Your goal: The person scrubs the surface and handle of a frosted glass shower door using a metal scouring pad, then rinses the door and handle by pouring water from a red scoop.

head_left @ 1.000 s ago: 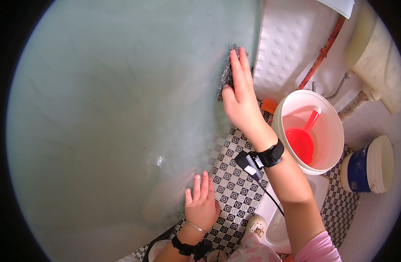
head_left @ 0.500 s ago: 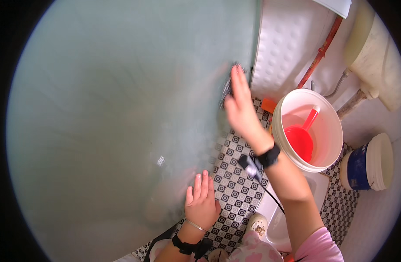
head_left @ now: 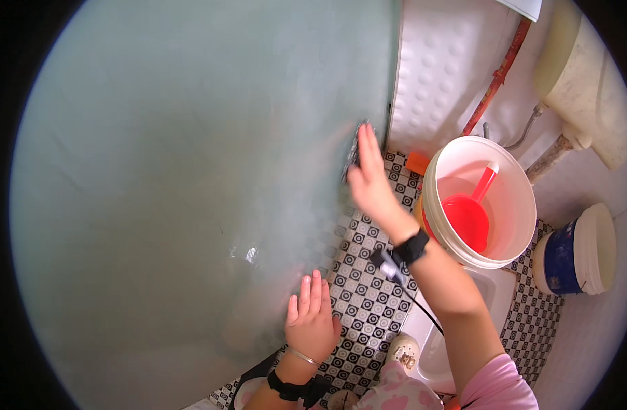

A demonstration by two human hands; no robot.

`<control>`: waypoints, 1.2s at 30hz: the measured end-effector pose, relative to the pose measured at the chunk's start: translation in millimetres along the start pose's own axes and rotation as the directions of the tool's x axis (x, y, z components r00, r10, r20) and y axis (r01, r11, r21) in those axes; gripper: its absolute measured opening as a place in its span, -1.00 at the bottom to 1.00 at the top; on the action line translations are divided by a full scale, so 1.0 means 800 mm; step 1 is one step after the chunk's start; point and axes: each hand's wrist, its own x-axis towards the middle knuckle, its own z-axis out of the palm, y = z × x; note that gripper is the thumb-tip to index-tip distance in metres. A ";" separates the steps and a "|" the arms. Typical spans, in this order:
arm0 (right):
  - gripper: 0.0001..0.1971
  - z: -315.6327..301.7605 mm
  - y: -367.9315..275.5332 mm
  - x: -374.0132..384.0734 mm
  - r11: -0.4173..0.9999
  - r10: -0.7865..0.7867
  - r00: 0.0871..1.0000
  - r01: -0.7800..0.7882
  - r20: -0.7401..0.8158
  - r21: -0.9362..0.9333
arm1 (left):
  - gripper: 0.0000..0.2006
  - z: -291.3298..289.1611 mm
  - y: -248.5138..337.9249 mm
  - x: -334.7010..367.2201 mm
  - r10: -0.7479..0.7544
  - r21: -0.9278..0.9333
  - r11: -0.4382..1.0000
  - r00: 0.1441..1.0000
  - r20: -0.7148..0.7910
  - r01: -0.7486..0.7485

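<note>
A large, pale green, glossy panel (head_left: 177, 150) fills the left and middle of the view and reflects both hands. My right hand (head_left: 373, 184) presses a dark, silvery scouring pad (head_left: 353, 154) against the panel near its right edge. Its fingers lie stretched along the pad, which is partly hidden behind them. Lower down, my left hand (head_left: 311, 320) holds nothing; its fingers are extended and rest at the panel's surface.
Right of my right forearm stands a white bucket (head_left: 440, 167) holding a red dipper (head_left: 467, 215). A blue-and-white bucket (head_left: 563, 263) is farther right. A white squat toilet (head_left: 491, 290) is set in the patterned tile floor (head_left: 365, 280). A red pipe (head_left: 494, 85) runs along the wall.
My right hand and the scouring pad have slid a little toward me along the panel. My left hand has shifted slightly left, still with its fingers extended.
</note>
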 end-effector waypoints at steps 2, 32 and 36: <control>-0.23 0.024 -0.046 -0.051 0.988 -0.152 0.988 0.153 0.031 -0.028 | -0.27 0.005 -0.005 -0.008 -0.026 0.002 1.000 1.000 0.010 0.026; -0.24 0.024 -0.060 -0.045 0.987 -0.154 0.988 0.155 0.020 -0.030 | -0.28 0.029 -0.003 0.002 -0.067 0.288 0.957 0.995 0.077 0.042; -0.26 0.018 -0.020 -0.006 0.983 -0.184 0.976 0.184 -0.112 -0.013 | -0.28 0.015 0.006 0.012 -0.074 0.267 0.962 0.993 0.090 0.047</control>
